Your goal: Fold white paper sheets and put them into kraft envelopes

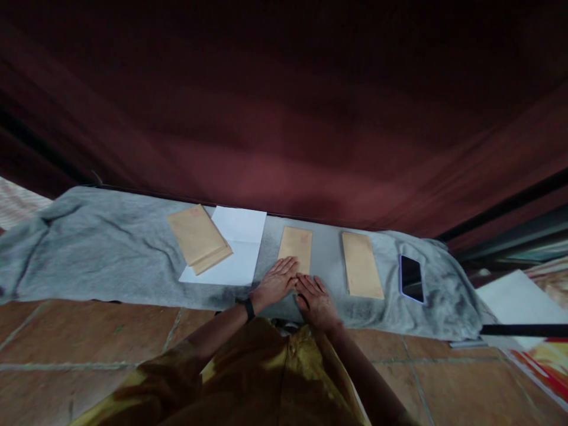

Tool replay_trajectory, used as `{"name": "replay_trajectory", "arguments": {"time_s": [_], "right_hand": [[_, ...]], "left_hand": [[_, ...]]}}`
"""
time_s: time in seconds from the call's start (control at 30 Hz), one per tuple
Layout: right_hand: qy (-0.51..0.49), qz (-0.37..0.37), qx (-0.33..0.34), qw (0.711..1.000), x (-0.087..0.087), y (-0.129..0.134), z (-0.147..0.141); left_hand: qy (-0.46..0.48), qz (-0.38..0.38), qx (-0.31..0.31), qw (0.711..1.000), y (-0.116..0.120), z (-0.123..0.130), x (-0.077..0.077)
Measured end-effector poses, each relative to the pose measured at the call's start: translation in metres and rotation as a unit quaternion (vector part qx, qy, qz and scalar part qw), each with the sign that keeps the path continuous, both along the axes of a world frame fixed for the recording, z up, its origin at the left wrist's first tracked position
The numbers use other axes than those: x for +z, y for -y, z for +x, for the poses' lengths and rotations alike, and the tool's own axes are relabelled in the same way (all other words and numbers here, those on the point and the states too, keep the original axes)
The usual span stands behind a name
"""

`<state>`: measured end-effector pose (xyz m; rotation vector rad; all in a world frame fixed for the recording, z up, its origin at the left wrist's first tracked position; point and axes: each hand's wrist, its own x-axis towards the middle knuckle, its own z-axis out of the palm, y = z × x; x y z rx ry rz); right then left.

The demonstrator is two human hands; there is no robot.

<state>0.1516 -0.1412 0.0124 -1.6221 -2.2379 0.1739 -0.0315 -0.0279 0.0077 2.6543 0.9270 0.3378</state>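
A yellow shirt (306, 358) is lying nearest, and beyond it the left hand (271, 285) and right hand (316, 303) are resting side by side, fingers extended and gripping nothing; light, even pressure would probably be sparing the paper any creases. The middle envelope (297, 239) is lying on the gray cloth (119, 236), its near end meeting the fingers, between the white paper (242, 260) and the envelopes on the right (361, 266).

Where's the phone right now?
In the head view, the phone lies toward the right end of the grey cloth, just right of the envelope stack.
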Motion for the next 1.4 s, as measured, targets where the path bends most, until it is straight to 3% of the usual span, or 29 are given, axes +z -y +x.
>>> {"name": "replay_trajectory", "arguments": {"time_s": [0.23, 0.47, 0.63, 0.77, 0.9, 1.03, 1.23, 1.4], "right_hand": [[-0.025, 0.004, 0.002, 1.0, 0.0, 0.0, 0.002], [-0.036, -0.001, -0.001, 0.999, 0.003, -0.002, 0.001], [-0.074, 0.012, -0.016, 0.997, 0.0, -0.006, 0.002], [-0.118, 0.028, -0.03, 0.992, -0.003, -0.01, 0.003], [-0.146, 0.032, -0.056, 0.987, -0.005, -0.013, 0.001], [-0.147, 0.027, -0.076, 0.986, -0.006, -0.015, -0.002], [-0.116, 0.021, -0.098, 0.988, -0.011, -0.016, -0.003], [-0.067, 0.05, -0.11, 0.99, -0.022, -0.007, -0.023]], "left_hand": [[-0.105, -0.042, -0.01, 0.993, -0.037, 0.025, 0.008], [-0.048, 0.04, 0.037, 0.997, -0.059, 0.037, 0.0], [-0.034, 0.033, 0.06, 0.997, -0.065, 0.041, -0.005], [-0.016, -0.006, 0.037, 0.999, -0.066, 0.026, -0.007], [0.033, -0.059, 0.012, 0.998, -0.056, -0.002, -0.011], [0.058, -0.088, 0.014, 0.994, -0.028, -0.026, -0.011], [0.035, -0.006, 0.048, 0.998, 0.016, -0.031, -0.002], [0.012, 0.042, 0.073, 0.996, 0.024, -0.026, 0.002]]}}
